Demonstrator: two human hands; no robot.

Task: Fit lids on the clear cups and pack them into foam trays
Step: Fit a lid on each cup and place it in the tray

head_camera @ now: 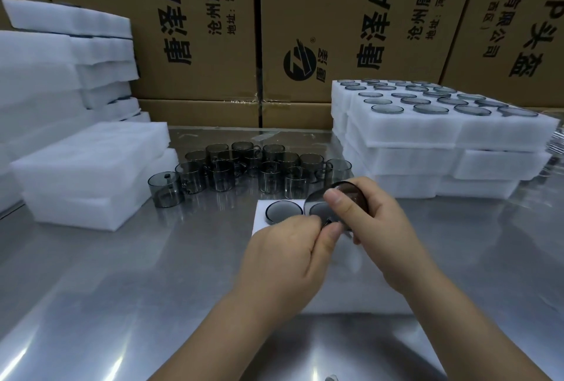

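Observation:
My right hand grips a smoky clear cup tilted on its side above the foam tray in front of me. My left hand pinches the rim of a round lid held against the cup's mouth. One lidded cup sits in the tray's far left pocket. Much of the tray is hidden under my hands. Several open smoky cups with handles stand grouped on the steel table behind the tray.
Filled foam trays are stacked at the right, showing several lidded cups on top. Plain foam blocks are piled at the left. Printed cardboard boxes wall off the back. The steel table reflects light.

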